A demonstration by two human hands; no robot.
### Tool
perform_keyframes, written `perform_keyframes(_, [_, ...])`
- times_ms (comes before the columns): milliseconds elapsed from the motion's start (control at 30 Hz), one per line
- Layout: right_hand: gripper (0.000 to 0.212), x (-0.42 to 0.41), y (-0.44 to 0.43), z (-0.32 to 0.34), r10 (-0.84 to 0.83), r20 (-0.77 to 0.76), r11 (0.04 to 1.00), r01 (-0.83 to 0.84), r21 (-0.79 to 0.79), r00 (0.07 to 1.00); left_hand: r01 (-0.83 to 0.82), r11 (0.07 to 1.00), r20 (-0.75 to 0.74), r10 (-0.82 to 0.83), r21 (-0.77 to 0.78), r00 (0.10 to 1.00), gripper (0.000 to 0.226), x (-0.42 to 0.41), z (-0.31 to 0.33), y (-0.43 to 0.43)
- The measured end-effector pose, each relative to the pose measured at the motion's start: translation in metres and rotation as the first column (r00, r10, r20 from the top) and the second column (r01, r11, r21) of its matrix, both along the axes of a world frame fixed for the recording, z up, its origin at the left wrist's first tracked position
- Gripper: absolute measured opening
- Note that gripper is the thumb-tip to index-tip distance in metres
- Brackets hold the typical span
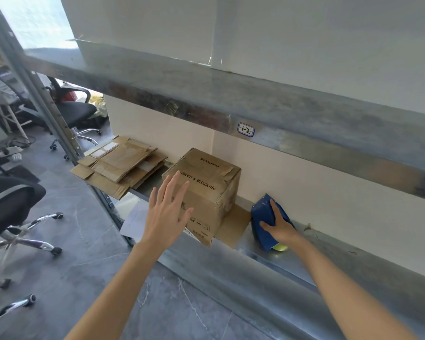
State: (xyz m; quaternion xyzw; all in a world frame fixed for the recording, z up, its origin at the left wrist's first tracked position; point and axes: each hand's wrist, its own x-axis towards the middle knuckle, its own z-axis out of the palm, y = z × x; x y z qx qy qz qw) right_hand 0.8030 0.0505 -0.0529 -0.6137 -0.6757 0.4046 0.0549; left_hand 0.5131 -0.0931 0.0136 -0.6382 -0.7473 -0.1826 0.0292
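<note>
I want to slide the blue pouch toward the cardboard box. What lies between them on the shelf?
Head view: a flat cardboard sheet juts from under the box toward the pouch.

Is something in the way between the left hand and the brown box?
No, nothing visible. The open left hand is right at the front of the brown box; the blue pouch sits off to the side, held by the right hand.

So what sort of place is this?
Likely a storeroom next to an office: labelled metal shelves hold a box, flattened cartons and a pouch that the right hand grips, and office chairs stand nearby.
</note>
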Motion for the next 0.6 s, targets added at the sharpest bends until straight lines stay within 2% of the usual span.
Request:
perform_keyframes(133, [0.092,0.002,0.002,0.0,-0.064,-0.068,0.998,0.063,-0.013,0.996,0.009,1.0,0.001,-0.009,-0.007,1.0,0.065,0.002,0.0,-0.002])
perform_keyframes(333, [0.087,0.002,-0.002,0.009,-0.009,0.048,0.997,0.005,0.082,0.999,0.05,0.998,0.028,-0.051,0.032,0.998,0.06,0.003,0.006,-0.002])
perform_keyframes(433, [0.08,0.003,-0.009,0.023,0.049,0.179,0.97,-0.09,0.226,0.983,0.072,0.995,0.059,-0.077,0.074,0.995,0.056,0.006,0.009,0.002])
perform_keyframes(500, [0.073,0.005,-0.014,0.035,0.066,0.21,0.923,-0.14,0.358,0.976,0.094,0.989,0.093,-0.105,0.113,0.99,0.053,0.012,0.011,0.005])
perform_keyframes(600, [0.069,0.01,-0.02,0.052,0.129,0.239,0.861,-0.228,0.454,0.962,0.11,0.982,0.156,-0.134,0.151,0.979,0.046,0.023,0.018,0.01])
